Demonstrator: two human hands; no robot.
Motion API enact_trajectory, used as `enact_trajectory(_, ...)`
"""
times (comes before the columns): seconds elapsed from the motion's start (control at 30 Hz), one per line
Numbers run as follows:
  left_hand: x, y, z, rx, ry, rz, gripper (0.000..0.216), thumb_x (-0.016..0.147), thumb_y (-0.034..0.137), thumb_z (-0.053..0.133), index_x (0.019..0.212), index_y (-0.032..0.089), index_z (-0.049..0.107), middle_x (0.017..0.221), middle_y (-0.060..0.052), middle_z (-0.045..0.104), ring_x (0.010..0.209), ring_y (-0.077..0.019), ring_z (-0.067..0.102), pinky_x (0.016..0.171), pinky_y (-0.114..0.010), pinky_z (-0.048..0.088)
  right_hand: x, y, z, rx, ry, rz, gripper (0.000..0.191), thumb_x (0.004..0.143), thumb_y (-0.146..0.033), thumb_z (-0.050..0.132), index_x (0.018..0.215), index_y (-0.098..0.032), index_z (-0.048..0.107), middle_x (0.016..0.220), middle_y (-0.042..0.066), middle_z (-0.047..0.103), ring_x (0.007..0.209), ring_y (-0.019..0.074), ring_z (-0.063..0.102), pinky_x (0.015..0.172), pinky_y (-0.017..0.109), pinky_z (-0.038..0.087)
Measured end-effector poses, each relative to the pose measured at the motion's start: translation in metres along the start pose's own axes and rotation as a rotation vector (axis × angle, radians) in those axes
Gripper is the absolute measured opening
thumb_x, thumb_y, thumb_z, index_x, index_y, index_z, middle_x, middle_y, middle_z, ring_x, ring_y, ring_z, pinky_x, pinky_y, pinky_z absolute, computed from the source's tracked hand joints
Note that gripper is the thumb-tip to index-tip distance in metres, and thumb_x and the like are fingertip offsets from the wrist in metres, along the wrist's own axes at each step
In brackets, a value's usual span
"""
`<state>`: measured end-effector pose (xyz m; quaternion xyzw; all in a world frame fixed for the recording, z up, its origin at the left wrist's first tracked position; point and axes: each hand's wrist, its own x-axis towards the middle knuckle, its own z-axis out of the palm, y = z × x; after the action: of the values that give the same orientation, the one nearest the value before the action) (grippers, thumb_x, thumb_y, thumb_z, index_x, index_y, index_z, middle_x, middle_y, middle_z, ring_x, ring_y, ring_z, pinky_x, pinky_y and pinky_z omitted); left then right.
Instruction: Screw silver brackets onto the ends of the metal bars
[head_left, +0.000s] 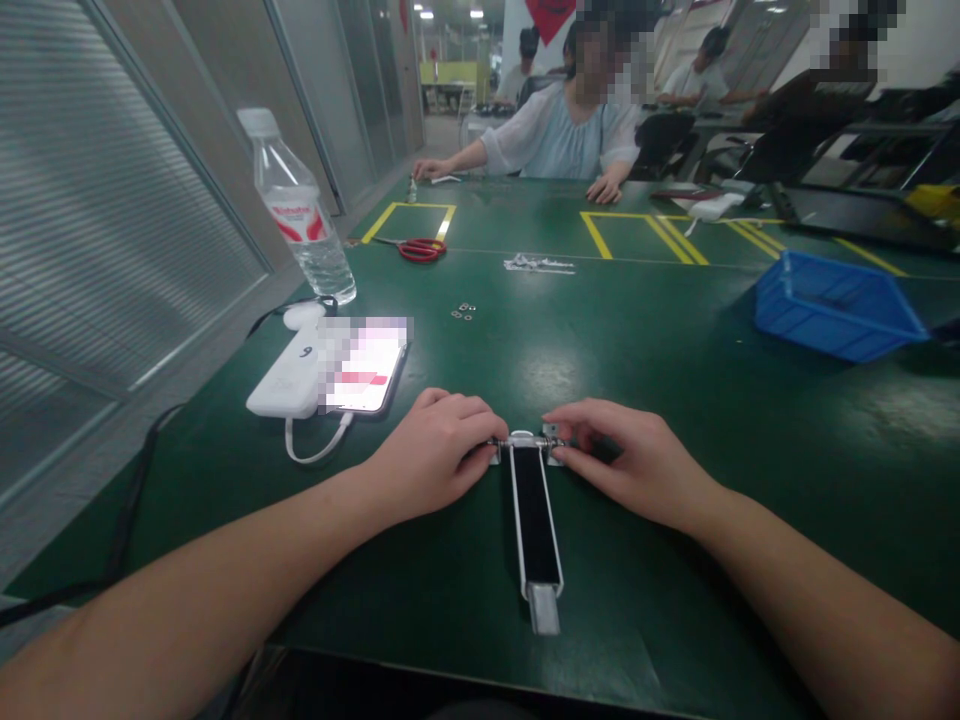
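A long metal channel with a black insert (535, 520) lies on the green table (660, 400), pointing toward me. At its far end sits a small metal cross-piece with a thin pin (527, 440). My left hand (439, 450) is closed, its fingers pinching the left end of that pin. My right hand (626, 460) is closed too, thumb and fingers pinching the right end of the cross-piece. Both forearms rest on the table's near side.
A lit phone (367, 375) and white power bank (289, 375) lie left, beside a water bottle (300, 210). Small washers (463, 311), a bag of parts (538, 265), red scissors (420, 249) and a blue bin (832, 305) lie farther off. A person's hands (604, 190) rest across the table.
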<state>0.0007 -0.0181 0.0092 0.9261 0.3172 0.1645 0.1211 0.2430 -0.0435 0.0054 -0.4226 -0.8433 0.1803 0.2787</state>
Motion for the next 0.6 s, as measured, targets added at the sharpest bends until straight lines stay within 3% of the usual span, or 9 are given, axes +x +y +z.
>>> enact_trajectory(0.6, 0.0022, 0.0044, -0.0056, -0.007, -0.037, -0.020, 0.017, 0.087, 0.013, 0.051, 0.098, 0.020, 0.062, 0.098, -0.003, 0.068, 0.093, -0.0199, 0.061, 0.082, -0.036, 0.035, -0.0001, 0.0001, 0.0008, 0.029, 0.011, -0.043, 0.022, 0.086, -0.016, 0.055, 0.106, -0.020, 0.062, 0.081, 0.003, 0.064, 0.065, 0.0131, 0.058, 0.061, 0.026, 0.050)
